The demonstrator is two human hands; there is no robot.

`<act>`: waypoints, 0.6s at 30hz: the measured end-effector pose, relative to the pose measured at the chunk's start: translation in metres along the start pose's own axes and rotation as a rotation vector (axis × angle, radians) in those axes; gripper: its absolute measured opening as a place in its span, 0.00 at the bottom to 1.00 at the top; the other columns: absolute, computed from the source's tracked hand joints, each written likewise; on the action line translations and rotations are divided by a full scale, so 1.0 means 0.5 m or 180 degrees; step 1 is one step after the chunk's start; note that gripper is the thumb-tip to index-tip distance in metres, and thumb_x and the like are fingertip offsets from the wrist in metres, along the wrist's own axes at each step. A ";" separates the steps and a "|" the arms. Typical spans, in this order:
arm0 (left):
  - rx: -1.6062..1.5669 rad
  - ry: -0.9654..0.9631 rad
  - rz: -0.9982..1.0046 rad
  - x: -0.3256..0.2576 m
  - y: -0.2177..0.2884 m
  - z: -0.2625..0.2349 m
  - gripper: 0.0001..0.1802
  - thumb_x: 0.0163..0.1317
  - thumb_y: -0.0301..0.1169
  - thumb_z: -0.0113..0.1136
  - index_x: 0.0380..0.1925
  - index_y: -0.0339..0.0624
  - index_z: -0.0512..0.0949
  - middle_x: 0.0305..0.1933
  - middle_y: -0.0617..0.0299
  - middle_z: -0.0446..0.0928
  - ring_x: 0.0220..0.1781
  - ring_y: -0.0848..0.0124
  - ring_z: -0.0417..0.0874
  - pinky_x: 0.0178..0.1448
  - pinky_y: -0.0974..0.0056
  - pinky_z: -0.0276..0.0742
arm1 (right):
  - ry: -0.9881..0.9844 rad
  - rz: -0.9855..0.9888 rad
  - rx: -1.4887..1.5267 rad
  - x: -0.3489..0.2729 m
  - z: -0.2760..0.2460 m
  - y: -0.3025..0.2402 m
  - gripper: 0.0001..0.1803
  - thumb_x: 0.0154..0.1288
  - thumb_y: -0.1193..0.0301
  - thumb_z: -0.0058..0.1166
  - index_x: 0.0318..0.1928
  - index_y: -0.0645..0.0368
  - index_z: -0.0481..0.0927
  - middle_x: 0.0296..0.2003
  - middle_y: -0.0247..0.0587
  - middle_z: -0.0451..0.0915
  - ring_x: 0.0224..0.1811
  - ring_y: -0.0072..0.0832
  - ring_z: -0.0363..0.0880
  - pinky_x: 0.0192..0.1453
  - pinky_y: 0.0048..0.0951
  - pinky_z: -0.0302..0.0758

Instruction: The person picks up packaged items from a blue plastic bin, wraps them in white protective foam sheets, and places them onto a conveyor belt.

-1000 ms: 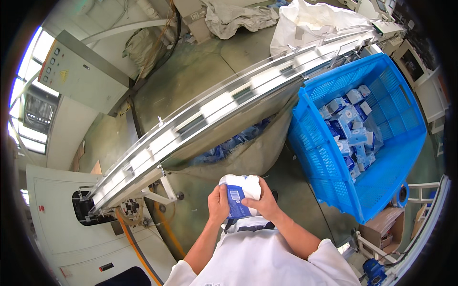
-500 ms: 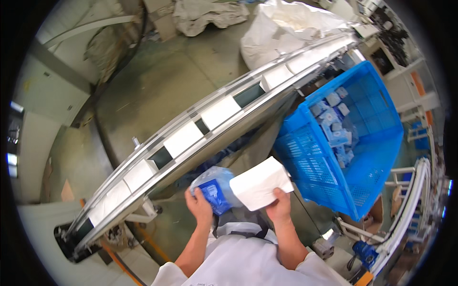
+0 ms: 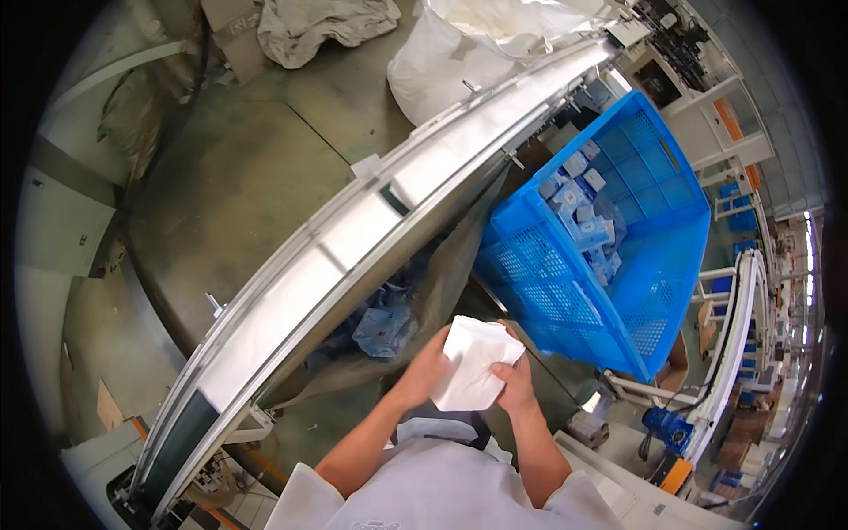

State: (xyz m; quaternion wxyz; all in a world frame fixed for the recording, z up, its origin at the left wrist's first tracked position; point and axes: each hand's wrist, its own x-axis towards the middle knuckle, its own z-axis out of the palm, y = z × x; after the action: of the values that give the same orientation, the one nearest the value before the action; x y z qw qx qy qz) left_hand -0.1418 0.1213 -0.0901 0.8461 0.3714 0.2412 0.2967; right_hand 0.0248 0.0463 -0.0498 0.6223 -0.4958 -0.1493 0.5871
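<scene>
Two hands point(image 3: 429, 367) point(image 3: 516, 383) edge-grip tissues point(image 3: 475, 364) (apart from conveyor point(image 3: 181, 443)).

chunky white tissue stack point(image 3: 475, 367), pretty boxy, sitting slightly skewed, gripped between left hand point(image 3: 429, 364) and right hand point(image 3: 516, 382)

Right hand point(image 3: 517, 383) has open air above, 2 obstacles: conveyor point(image 3: 375, 254) ahead, blue crate point(image 3: 658, 269) rightward.

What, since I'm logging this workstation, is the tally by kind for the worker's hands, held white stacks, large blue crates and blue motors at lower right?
Hands (left hand, right hand): 2
Held white stack: 1
Large blue crate: 1
Blue motor: 1
Total: 5
</scene>
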 end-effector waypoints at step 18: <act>0.1709 -0.0108 0.0027 -0.086 0.061 0.293 0.49 0.56 0.31 0.58 0.71 0.38 0.38 0.70 0.44 0.53 0.71 0.57 0.56 0.73 0.58 0.49 | -0.0815 -0.0272 0.0253 -0.146 -0.120 -0.131 0.54 0.48 0.76 0.57 0.73 0.54 0.39 0.62 0.45 0.64 0.64 0.39 0.66 0.67 0.37 0.64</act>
State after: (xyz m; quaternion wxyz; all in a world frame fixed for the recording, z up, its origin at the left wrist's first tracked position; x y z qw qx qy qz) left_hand -0.0899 0.0376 0.0305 0.7200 0.5884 0.2955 0.2194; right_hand 0.0897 -0.0326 0.0035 0.6417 -0.3850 -0.2250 0.6240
